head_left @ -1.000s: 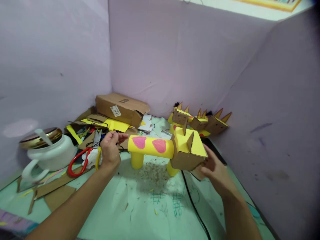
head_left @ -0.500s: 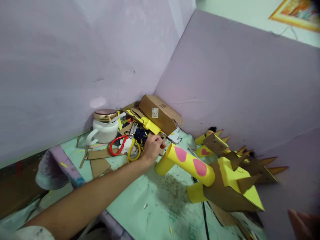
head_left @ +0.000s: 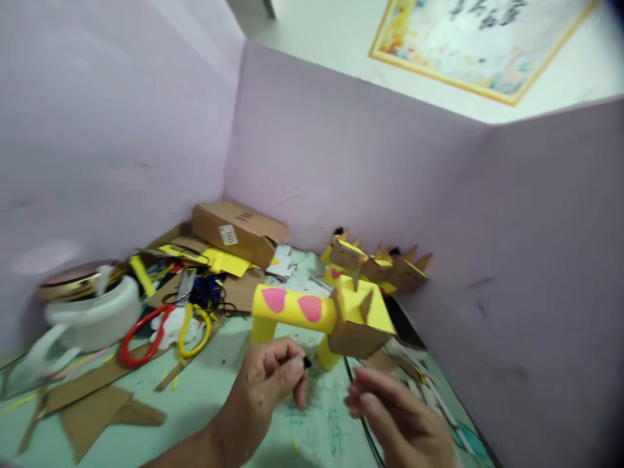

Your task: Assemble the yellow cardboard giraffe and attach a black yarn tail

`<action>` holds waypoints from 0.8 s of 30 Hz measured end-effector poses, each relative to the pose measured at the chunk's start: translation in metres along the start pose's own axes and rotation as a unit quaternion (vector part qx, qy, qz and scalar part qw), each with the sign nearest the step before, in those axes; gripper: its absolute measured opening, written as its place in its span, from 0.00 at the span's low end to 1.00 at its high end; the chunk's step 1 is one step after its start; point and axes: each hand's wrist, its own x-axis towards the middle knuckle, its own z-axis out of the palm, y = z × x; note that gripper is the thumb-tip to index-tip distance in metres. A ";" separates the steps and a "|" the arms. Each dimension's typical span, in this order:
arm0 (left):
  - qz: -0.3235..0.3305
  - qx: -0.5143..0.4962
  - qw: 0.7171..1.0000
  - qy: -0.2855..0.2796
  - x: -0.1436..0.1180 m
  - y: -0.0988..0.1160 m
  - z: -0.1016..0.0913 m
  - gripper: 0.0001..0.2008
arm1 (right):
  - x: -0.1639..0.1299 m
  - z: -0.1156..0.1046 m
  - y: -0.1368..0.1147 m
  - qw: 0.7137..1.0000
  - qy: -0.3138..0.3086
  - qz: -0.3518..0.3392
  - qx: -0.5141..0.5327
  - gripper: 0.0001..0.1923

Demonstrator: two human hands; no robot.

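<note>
My left hand [head_left: 273, 383] is closed in a pinch on a small black piece [head_left: 307, 362], whose kind is too small to make out. To its right, my right hand [head_left: 397, 413] is raised with fingers curved and apart, and nothing shows in it. Just beyond both hands stands a yellow paper-tube animal [head_left: 290, 307] with pink ovals on its body and a cardboard box-shaped head [head_left: 361, 328]. Behind it are similar cardboard and yellow figures [head_left: 385, 263] with spikes. A tangle of dark blue and black yarn [head_left: 207, 290] lies left of the animal.
Scissors with red and yellow handles [head_left: 146, 338] lie among cardboard scraps [head_left: 97, 416] on the left. A white mug [head_left: 97, 315] with a gold-rimmed lid stands there. A brown box [head_left: 238, 227] sits at the back corner. A black cord [head_left: 363, 416] runs near my right hand.
My left hand has come back from beside the yarn pile to in front of the yellow animal, with a black piece in its fingers. My right hand has come in closer. The view has turned right.
</note>
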 end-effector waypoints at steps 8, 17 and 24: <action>-0.131 0.041 0.987 -0.088 0.008 -0.035 0.013 0.17 | -0.001 0.029 0.003 0.988 -0.081 0.052 0.124 0.15; -0.166 0.124 0.970 -0.123 0.009 -0.053 0.007 0.19 | -0.005 0.029 0.025 0.995 -0.065 0.067 0.044 0.04; -0.059 0.288 0.945 -0.143 0.012 -0.056 0.004 0.21 | -0.010 0.032 0.040 0.995 -0.085 -0.012 -0.055 0.07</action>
